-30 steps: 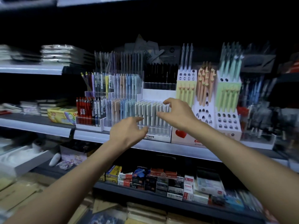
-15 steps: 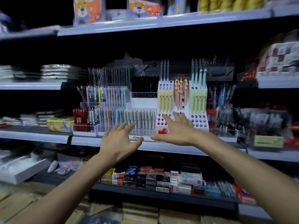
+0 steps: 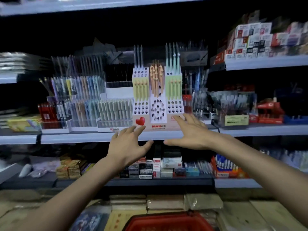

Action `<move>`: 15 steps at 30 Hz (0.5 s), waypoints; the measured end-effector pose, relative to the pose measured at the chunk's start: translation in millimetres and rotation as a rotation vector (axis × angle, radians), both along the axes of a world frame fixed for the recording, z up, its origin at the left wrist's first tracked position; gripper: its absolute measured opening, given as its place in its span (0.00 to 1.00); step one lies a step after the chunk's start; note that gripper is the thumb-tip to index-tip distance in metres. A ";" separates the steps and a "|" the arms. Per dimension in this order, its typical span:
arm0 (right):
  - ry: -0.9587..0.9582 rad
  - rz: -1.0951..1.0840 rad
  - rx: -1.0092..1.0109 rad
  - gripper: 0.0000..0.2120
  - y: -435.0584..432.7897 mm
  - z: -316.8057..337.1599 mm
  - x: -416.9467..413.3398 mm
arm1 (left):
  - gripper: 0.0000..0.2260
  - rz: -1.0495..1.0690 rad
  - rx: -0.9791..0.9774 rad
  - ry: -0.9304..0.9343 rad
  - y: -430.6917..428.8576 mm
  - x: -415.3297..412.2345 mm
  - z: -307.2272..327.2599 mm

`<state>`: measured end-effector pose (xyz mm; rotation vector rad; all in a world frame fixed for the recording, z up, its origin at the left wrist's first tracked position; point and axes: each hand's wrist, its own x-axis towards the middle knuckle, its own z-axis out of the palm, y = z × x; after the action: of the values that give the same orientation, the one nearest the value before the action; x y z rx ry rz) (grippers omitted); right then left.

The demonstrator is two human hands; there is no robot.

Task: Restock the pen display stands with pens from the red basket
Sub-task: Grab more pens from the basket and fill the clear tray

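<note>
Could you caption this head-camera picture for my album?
Open and empty, the left hand and right hand reach toward the heart-marked pen stand on the shelf; red basket below.

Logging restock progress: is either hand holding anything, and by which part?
Nothing is held. The left hand and right hand are open, fingers spread, before the white pen stand.

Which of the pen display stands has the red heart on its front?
The white holed stand mid-shelf, heart at its lower left; the clear acrylic stands to its left carry none.
</note>
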<state>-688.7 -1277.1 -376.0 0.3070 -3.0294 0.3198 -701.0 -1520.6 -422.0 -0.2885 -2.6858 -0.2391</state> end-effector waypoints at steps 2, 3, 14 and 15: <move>-0.024 0.015 -0.009 0.56 8.8 -22.0 -0.3 | 0.39 -0.019 -0.012 -0.023 10.9 -1.7 -21.3; -0.041 0.021 -0.014 0.56 11.7 -35.7 -0.4 | 0.39 -0.025 -0.013 -0.033 15.3 -2.4 -33.3; -0.439 0.015 -0.074 0.58 16.0 -255.4 -4.7 | 0.35 -0.024 -0.042 -0.415 9.3 8.3 -241.7; -0.470 0.001 -0.083 0.59 16.3 -276.7 -6.6 | 0.36 -0.009 -0.048 -0.461 7.8 8.8 -260.7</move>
<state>-695.3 -1260.8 -652.8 0.2578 -3.4581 0.5927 -692.2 -1512.8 -682.7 -0.2886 -3.1493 -0.2707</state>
